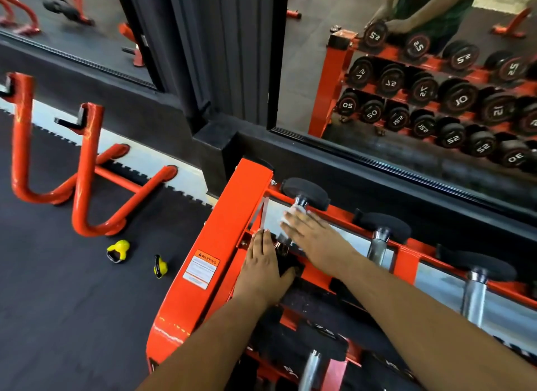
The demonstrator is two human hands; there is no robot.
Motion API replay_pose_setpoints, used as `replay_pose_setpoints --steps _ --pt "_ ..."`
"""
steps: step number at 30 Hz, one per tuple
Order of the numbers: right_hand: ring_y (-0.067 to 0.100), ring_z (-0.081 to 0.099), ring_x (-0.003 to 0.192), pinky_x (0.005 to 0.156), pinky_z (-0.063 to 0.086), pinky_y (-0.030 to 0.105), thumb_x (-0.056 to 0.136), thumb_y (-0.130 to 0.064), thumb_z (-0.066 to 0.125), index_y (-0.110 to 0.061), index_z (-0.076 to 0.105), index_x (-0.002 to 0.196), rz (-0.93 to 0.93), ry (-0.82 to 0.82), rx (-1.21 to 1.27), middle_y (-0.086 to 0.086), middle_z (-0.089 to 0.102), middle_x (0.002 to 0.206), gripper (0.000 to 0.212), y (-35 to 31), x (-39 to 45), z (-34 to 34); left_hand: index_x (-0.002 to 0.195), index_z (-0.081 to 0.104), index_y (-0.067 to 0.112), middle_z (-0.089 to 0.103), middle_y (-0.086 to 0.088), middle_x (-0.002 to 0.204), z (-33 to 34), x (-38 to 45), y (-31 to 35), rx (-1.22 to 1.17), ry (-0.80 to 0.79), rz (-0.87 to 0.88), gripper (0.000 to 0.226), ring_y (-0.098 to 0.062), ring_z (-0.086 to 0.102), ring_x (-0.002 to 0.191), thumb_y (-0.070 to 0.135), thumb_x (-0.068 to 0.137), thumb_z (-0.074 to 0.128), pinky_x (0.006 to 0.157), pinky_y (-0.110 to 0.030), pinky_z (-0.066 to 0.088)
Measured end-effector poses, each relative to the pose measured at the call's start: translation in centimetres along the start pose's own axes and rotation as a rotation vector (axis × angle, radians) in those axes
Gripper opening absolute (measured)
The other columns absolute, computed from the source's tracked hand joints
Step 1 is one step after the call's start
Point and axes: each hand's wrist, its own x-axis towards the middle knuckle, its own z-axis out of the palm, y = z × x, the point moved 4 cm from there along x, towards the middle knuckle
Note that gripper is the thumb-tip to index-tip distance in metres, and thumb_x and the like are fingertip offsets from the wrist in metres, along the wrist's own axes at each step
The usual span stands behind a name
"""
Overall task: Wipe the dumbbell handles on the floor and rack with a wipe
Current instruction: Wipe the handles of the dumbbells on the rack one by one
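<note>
An orange dumbbell rack (229,225) stands against a mirrored wall. On its top tier at the left end lies a black dumbbell (305,191) with a chrome handle. My right hand (313,239) lies over that handle, fingers stretched, pressing a white wipe (290,216) that peeks out under the fingertips. My left hand (263,270) grips the near black head of the same dumbbell, thumb curled round it. Two more dumbbells (380,233) (476,280) sit to the right on the same tier.
Two small yellow kettlebells (117,250) (160,267) lie on the black floor mat left of the rack. An orange tubular stand (84,169) is farther left. The mirror (406,79) reflects the rack's lower tiers and a person's arms. More dumbbells (313,364) sit on lower tiers.
</note>
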Motion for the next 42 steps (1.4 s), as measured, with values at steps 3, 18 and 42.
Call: replay_pose_setpoints --steps 3,18,42 --pt "0.024 0.028 0.151 0.122 0.027 0.046 0.094 -0.014 0.055 -0.018 0.036 0.155 -0.225 -0.026 -0.053 0.006 0.036 0.161 0.064 -0.4 -0.9 0.3 0.16 -0.011 0.009 -0.009 -0.01 0.17 0.0 0.2 -0.1 -0.049 -0.021 -0.015 0.106 -0.023 -0.01 0.156 0.058 0.094 0.056 0.125 -0.036 0.002" --pt "0.025 -0.005 0.156 0.126 0.008 0.046 0.091 -0.007 0.042 -0.019 0.007 0.162 0.19 -0.04 -0.021 0.006 0.002 0.17 0.08 0.6 0.2 -0.4 0.159 -0.017 0.013 -0.019 -0.01 0.168 -0.3 0.4 0.1 0.064 -0.125 -0.09 0.109 -0.029 -0.01 0.156 0.064 0.094 0.054 0.126 -0.044 0.006" --pt "0.023 0.027 0.152 0.124 0.022 0.047 0.094 -0.012 0.044 -0.018 0.034 0.155 -0.082 -0.056 -0.038 0.004 0.036 0.161 0.063 -1.8 -0.6 1.1 0.16 -0.012 0.01 -0.013 -0.013 0.169 -0.9 0.6 0.4 0.105 -0.131 -0.086 0.104 -0.026 -0.009 0.157 0.057 0.093 0.052 0.127 -0.043 0.0"
